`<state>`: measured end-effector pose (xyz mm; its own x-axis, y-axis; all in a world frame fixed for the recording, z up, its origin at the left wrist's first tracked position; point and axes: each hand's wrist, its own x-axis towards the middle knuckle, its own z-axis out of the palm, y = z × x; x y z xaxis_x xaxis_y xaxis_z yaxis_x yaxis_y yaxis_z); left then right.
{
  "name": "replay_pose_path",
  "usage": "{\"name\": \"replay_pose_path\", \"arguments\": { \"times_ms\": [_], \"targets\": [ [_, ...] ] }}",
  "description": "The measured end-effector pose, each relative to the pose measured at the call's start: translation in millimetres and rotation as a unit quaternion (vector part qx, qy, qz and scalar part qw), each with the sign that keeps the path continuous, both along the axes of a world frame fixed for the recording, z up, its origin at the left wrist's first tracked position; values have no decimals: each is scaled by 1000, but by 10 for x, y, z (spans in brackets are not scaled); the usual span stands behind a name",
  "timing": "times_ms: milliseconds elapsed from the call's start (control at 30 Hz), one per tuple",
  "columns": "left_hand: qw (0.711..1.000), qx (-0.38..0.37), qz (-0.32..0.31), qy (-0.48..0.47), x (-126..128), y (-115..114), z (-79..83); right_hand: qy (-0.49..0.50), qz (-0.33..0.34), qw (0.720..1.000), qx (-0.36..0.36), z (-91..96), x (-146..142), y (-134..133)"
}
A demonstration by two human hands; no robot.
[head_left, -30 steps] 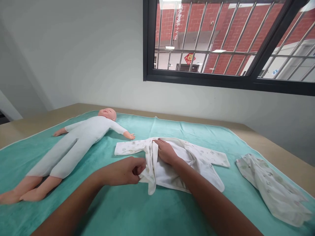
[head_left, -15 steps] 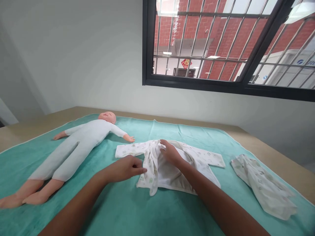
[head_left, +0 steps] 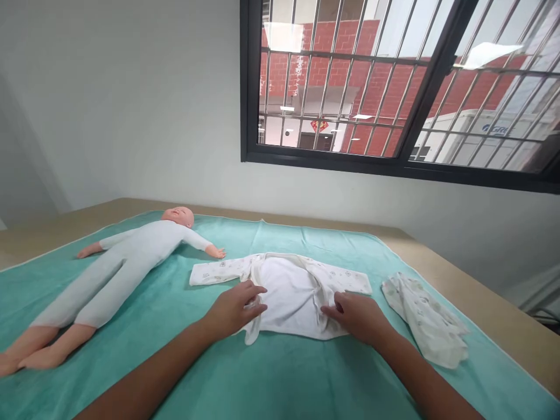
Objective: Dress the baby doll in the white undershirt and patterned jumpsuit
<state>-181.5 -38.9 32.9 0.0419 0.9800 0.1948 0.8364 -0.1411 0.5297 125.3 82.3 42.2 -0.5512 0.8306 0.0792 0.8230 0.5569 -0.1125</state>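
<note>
A white baby shirt (head_left: 289,297) with small prints lies spread on a green cloth, front panels parted and plain inner side showing. Its sleeves stretch out left and right. My left hand (head_left: 234,309) rests on the left front panel, thumb and forefinger apart; its other fingers are partly hidden. At the right front panel, my right hand (head_left: 361,318) has its fingers curled on the fabric, thumb against the folded edge. Left of the shirt, a baby doll (head_left: 135,251) in a white body suit lies on its back, one hand close to the left sleeve.
A crumpled printed baby garment (head_left: 424,318) lies to the right of the shirt. The green cloth (head_left: 280,379) covers much of a wooden table (head_left: 437,262). Behind stands a pale wall with a dark-framed, barred window (head_left: 332,157).
My right hand has moved from the shirt's neckline down to its right front panel. The left panel is opened outward, baring more inner fabric. My left hand's thumb and forefinger have parted.
</note>
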Motion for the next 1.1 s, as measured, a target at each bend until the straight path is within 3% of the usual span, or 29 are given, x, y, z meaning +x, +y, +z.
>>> {"name": "replay_pose_path", "arguments": {
  "times_ms": [167, 300, 400, 467, 567, 733, 833, 933, 1033, 1100],
  "targets": [
    [998, -12, -37, 59, 53, 18, 24, -5, 36, 999, -2, -3, -120, -150],
    [996, 9, 68, -60, 12, 101, -51, 13, 40, 999, 3, -19, -140, -203],
    [971, 7, 145, -188, -186, 149, -72, 41, 34, 998, -13, -33, -113, -158],
    [959, -25, 173, -222, -369, 154, -51, 58, 35, 997, -37, -51, -92, -121],
    [958, -54, 195, -203, -615, 118, 6, 82, 22, 995, -58, -90, -73, -85],
    [955, 9, 266, -134, -799, 53, 79, 215, 0, 973, -84, -86, -271, -76],
    [940, 46, 324, -99, -871, 9, 134, 306, 50, 938, -152, 32, -688, -103],
    [937, 70, 335, -68, -1096, -166, 236, 352, 107, 899, -236, 197, -1343, -88],
    [934, 119, 337, 20, -1599, -545, 334, 370, 169, 846, -344, 307, -2170, 59],
    [923, 119, 364, 47, -2045, -868, 350, 361, 206, 845, -338, 324, -2778, 219]
  ]
}}
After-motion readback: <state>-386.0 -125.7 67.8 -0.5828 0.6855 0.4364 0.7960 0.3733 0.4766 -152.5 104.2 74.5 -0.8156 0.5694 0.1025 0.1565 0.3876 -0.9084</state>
